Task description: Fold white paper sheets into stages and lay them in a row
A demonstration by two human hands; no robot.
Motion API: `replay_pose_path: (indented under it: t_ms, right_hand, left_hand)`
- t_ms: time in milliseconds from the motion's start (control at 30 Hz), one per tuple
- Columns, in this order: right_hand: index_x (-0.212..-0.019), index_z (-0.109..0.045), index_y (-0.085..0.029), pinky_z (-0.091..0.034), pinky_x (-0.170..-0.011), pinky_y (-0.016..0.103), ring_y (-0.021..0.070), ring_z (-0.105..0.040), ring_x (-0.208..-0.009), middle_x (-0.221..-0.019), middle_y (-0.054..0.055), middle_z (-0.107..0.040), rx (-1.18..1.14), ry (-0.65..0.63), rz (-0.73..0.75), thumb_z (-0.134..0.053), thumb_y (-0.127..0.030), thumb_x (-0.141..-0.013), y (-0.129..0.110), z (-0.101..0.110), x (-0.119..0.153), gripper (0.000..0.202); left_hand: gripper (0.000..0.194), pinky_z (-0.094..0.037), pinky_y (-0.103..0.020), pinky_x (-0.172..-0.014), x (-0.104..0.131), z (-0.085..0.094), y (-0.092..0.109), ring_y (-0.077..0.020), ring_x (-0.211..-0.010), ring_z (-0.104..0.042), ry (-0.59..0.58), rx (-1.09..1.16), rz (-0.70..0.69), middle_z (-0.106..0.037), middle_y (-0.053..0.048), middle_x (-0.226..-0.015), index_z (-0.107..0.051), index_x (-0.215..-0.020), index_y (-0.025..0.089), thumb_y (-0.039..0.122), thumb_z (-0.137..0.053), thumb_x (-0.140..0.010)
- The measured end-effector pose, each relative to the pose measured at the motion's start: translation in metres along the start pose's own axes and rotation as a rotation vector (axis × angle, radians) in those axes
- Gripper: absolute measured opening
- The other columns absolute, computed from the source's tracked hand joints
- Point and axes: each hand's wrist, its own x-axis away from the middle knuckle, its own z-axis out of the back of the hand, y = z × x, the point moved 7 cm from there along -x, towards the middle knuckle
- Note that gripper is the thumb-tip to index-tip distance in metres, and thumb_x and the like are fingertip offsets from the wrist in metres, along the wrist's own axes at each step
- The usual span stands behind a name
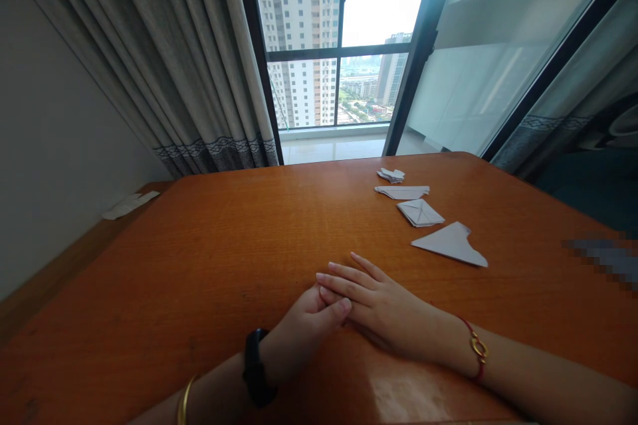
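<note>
My left hand (306,325), with a black band on the wrist, meets my right hand (386,305) above the front of the wooden table (239,232). The left thumb lies over the lower fingers of the right hand, and the other left fingers are mostly hidden beneath them. My right hand is palm down with its fingers stretched out, holding nothing. Beyond it lie folded white papers: a pointed piece (451,244) closest, then a creased square (420,212), a long flat strip (402,192) and a small crumpled-looking fold (391,175).
A pale paper (130,204) lies on a ledge beside the table's left edge. Grey curtains (214,66) hang behind, next to a tall window with buildings outside. At the right edge a blurred, pixelated object (611,259) rests on the table.
</note>
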Motion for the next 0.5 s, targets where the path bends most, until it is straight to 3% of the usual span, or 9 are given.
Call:
replay_pose_path:
  t_ms: [500]
  right_hand:
    - [-0.136,-0.044,-0.022,-0.016,-0.116,0.048,0.0206,-0.026,-0.138,-0.150,0.002,-0.034,0.007,-0.033,-0.002,-0.037,-0.024,-0.098,0.0004,-0.0021,-0.0001,0.039]
  left_hand:
    - [0.036,-0.040,-0.024,-0.071,-0.0003,0.0012,-0.0040,-0.0126,-0.076,-0.050,0.005,0.021,0.036,-0.058,-0.003,-0.078,-0.063,-0.077,0.012,0.047,-0.072,-0.072]
